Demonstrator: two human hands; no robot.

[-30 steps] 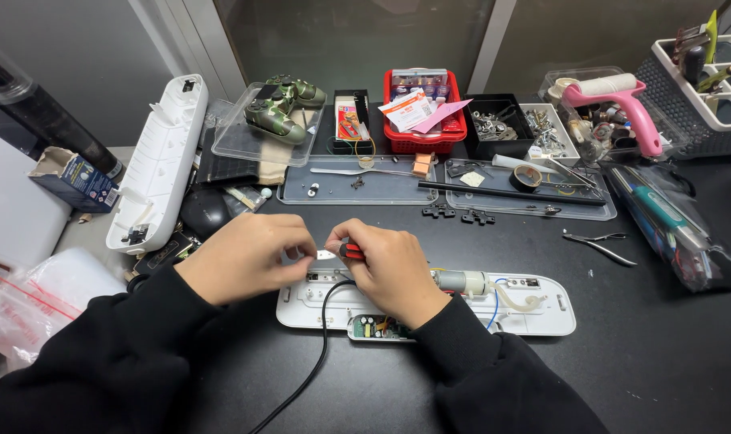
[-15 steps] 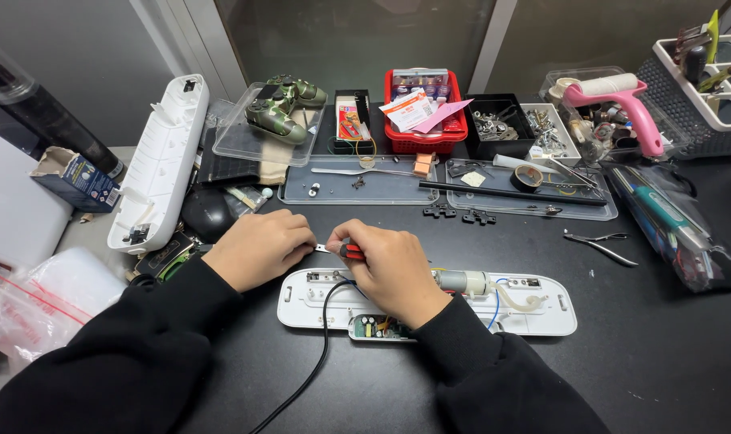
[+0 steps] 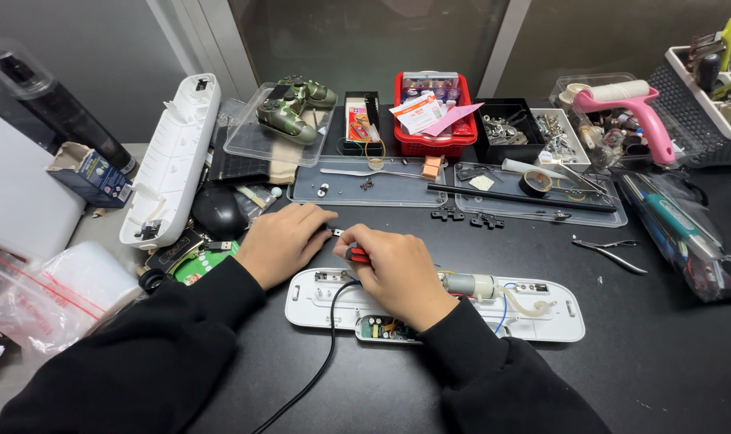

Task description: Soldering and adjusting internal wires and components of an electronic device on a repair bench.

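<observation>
Nearest, two black sleeves reach in over the dark desk, and a black cable runs up between them to an opened white housing lying flat. Inside that housing sit a small green circuit board at its near edge, a silver motor toward the right, and blue and white wires. Over the housing's left part, the right hand has its fingers closed around a red-handled tool. Just left of it, the left hand pinches a tiny metal part with its fingers closed on it, almost touching the tool's end. Right of the hands, small pliers lie apart on the desk. Left of the hands sit a black mouse and a long white cover angled away. Farther off, clear trays hold small hardware and a roll of black tape. Beyond them stand a camouflage game controller, a red basket and a pink hand tool.
</observation>
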